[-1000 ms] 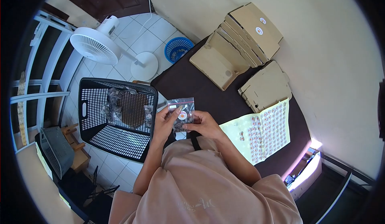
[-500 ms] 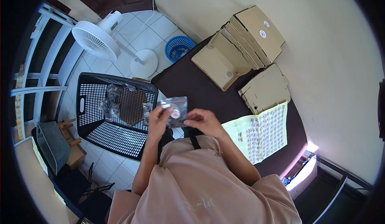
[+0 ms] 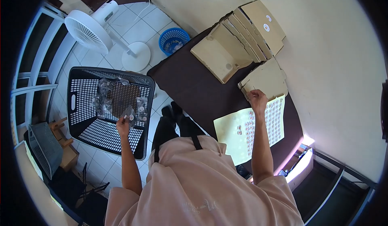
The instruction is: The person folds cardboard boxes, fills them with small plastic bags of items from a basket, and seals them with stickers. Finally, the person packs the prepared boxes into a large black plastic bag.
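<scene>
My left hand (image 3: pixel 123 127) is over the near right part of a black plastic basket (image 3: pixel 74 123), pinching a clear plastic bag (image 3: pixel 129 113) with a round sticker on it. Below it, more clear bags (image 3: pixel 106 98) lie in the basket, and another bag (image 3: pixel 142 104) lies by its right side. Stretched out over the table, my right hand (image 3: pixel 258 101) has its fingers pinched together at the far edge of a pale yellow sheet (image 3: pixel 228 131) of round stickers. Whatever is between those fingers is too small to make out.
Beyond the sheet lies a flat cardboard box (image 3: pixel 266 78); an open cardboard box (image 3: pixel 218 58) and several folded ones (image 3: pixel 260 27) stand against the wall on the dark table (image 3: pixel 178 76). A white fan (image 3: pixel 89 31) and a blue bin (image 3: pixel 173 40) stand on the floor.
My hands were together in front of my body at a stickered bag. Since then the left has carried a bag over the basket, and the right has moved away to the sticker sheet.
</scene>
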Demonstrator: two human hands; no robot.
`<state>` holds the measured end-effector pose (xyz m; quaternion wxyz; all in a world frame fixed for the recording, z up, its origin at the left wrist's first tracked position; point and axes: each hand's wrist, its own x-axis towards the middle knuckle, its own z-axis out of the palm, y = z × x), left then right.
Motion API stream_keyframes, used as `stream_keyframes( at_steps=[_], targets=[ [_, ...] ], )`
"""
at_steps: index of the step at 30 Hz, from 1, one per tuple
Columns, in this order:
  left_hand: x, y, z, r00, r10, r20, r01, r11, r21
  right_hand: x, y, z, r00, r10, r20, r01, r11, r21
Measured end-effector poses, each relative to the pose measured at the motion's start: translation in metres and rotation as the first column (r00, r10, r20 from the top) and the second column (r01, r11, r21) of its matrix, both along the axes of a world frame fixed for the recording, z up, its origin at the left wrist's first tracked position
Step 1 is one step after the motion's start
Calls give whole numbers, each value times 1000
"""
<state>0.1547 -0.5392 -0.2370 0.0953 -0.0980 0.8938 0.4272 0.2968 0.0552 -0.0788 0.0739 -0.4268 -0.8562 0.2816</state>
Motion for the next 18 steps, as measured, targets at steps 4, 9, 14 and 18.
stream_keyframes(
  at_steps=[4,9,14,18],
  targets=[
    [8,-15,-23,998,-29,52,35,993,-115,-52,-38,1,996,-86,-4,81,953,-293],
    [13,-35,-55,949,-205,239,270,921,-280,-102,-60,-30,917,-390,-88,339,876,-344],
    [6,-28,-21,902,-163,399,315,881,-354,-126,-40,-30,902,-430,-35,420,893,-161],
    [3,-44,-42,937,-87,339,201,927,-316,-139,-22,-37,902,-431,-34,420,892,-167]
  ],
)
